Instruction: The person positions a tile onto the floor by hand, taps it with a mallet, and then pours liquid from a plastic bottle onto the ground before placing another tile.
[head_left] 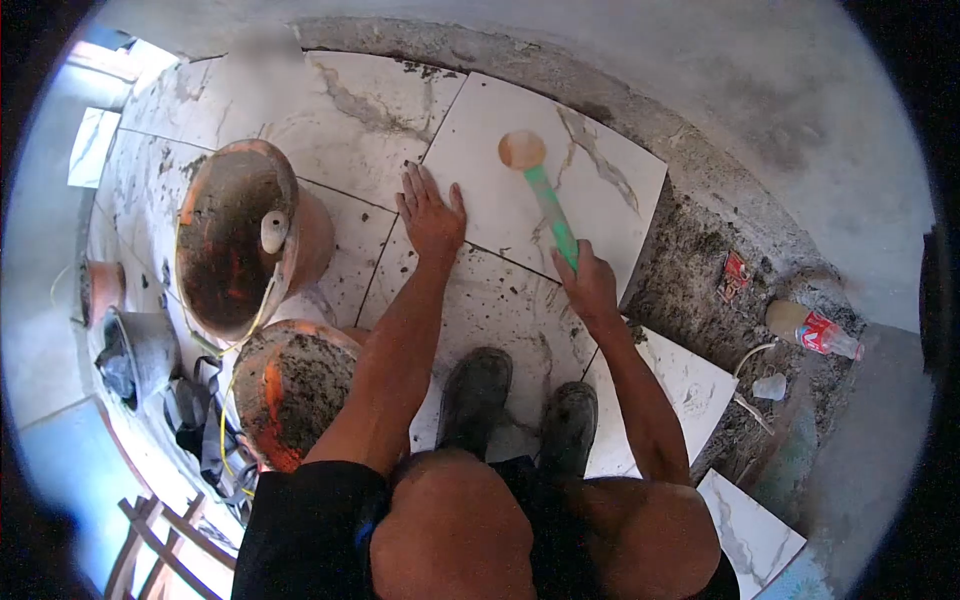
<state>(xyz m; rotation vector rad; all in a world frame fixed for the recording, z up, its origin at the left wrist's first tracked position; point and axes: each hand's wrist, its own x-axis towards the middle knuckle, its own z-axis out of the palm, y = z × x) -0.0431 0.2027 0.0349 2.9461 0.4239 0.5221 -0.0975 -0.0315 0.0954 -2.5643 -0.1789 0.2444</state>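
A mallet with a green handle [551, 212] and a round brown-orange head [522, 150] is gripped in my right hand [592, 285], fingers wrapped round the handle's lower end. Its head overlaps a white marbled tile [610, 172] that lies against the neighbouring tiles at the back. My left hand [433, 217] rests flat with fingers spread at the joint by this tile's left corner. Dark crumbs of mortar are scattered over the tiles around it.
Left of me stand two mortar-caked buckets [315, 235] [350, 340] and a grey pail [155, 345]. On the right, rough mortar bed [690, 240] holds a plastic bottle [810, 328] and a red wrapper [735, 272]. Loose tiles [745, 530] and a concrete wall [700, 60] border it.
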